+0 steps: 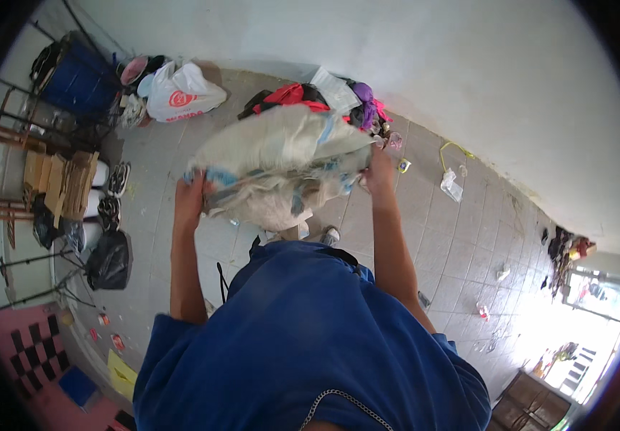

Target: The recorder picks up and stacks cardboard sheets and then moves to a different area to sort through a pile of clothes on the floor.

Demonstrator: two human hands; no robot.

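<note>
A large off-white woven sack [259, 144] with blue patches is stretched out in front of me above the tiled floor. It looks worn, and its folds are partly blurred. At its left edge, my left hand [191, 195] is closed on the material. On the opposite edge my right hand [379, 172] grips the sack with bent fingers. Both arms reach forward, and the sack sags between the hands. What the sack holds, if anything, is hidden. Beyond it, a heap of red, black and purple cloth [292, 95] lies against the wall.
A white plastic bag [198, 93] stands by the wall at the far left. Flattened cardboard [65, 183], dark shoes [118, 179] and a black plastic bag [108, 260] are along the left side. A yellow strap [445, 151] and a clear wrapper [451, 187] lie on the right floor.
</note>
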